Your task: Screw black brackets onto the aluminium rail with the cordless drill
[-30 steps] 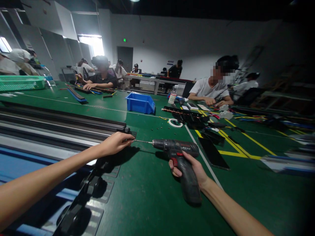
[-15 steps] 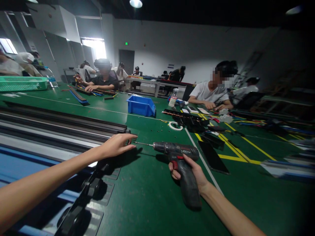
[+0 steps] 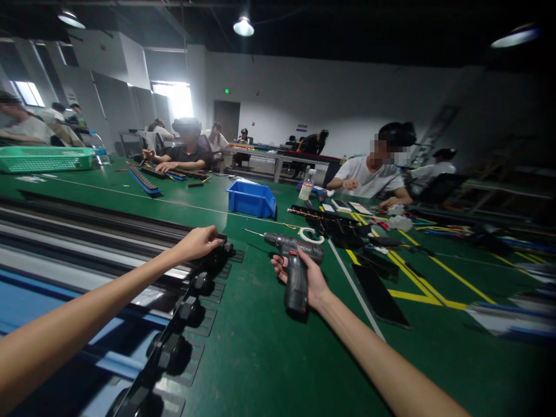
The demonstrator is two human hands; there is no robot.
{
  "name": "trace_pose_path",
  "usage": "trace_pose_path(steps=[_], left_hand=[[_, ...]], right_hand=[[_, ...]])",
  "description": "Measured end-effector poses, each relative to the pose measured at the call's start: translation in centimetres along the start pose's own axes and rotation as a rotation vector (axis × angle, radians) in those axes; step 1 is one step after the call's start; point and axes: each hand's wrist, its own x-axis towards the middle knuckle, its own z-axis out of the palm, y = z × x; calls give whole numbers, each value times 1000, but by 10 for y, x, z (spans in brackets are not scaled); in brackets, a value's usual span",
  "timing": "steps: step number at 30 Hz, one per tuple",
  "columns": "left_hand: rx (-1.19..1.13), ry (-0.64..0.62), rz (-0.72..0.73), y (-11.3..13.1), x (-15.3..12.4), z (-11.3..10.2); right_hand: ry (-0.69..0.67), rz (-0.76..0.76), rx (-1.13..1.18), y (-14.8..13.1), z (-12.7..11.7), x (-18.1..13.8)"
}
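The right grip (image 3: 306, 278) is closed on one dark grey cordless drill (image 3: 292, 246), held upright over the green bench (image 3: 269, 353). The left grip (image 3: 197, 243) lies on one black metal rail (image 3: 108, 223) at its end; whether it clasps it is unclear.

Pretty dim hall with white walls (image 3: 330, 92), a bright window (image 3: 174, 95) at the back left, round ceiling lamps (image 3: 243, 26), and long green desks (image 3: 269, 359) everywhere.

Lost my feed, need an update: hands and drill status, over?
Left hand curled over black rail end. Right hand gripping drill, bit aimed toward rail, not touching. Tape roll just behind drill.
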Motion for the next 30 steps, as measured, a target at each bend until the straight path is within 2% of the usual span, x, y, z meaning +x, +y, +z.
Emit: trace_pose_path(steps=[3, 6, 12, 18, 24, 30], left_hand=[[9, -1, -35, 0, 3, 17], [23, -6, -25, -1, 3, 27], [143, -36, -78, -1, 2, 28], [210, -84, -104, 4, 2, 25], [250, -90, -125, 7, 3, 24], [282, -109, -149, 12, 3, 24]], right_hand=[[-53, 32, 17, 2, 5, 29], [-70, 76, 53, 8, 0, 43], [-85, 73, 74, 9, -10, 35], [-62, 63, -7, 4, -14, 28], [-101, 80, -33, 5, -14, 26], [-85, 83, -66, 6, -14, 26]])
